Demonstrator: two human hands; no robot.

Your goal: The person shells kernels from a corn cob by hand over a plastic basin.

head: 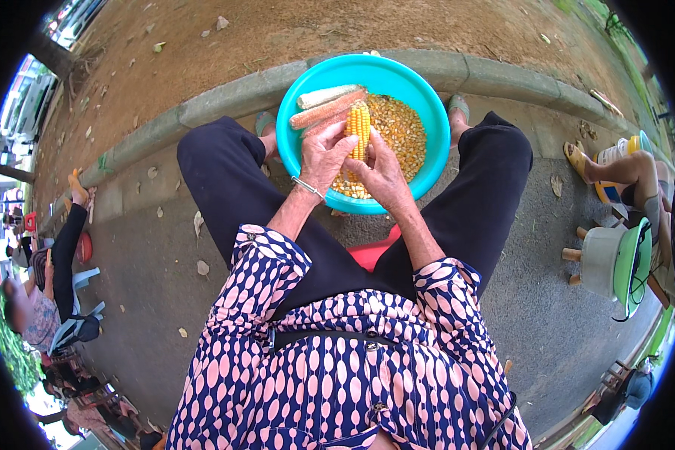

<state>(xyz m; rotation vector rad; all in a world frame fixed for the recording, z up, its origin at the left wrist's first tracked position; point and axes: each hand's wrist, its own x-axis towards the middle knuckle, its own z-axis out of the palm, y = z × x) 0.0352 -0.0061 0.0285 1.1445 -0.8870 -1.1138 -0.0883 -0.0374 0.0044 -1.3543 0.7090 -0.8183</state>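
Observation:
An ear of yellow corn [359, 126] is held upright between my two hands, above a turquoise plastic basin [440, 121]. My left hand [322, 154], with a metal bangle at the wrist, grips the ear from the left side. From the right, my right hand [383, 174] holds its lower part, the thumb close to the kernels. Loose corn kernels [402, 132] cover the right and lower part of the basin's bottom. On the basin's left lie a pale bare corncob [327, 96] and a reddish bare corncob [323, 111], with another reddish cob partly hidden by my hands.
A concrete curb [219, 101] runs behind the basin, with bare soil beyond. A red plastic stool [371, 254] shows between my legs. At the right are a person's legs, a white and yellow bucket [603, 183] and a green basin [633, 267]. Another person sits at the left.

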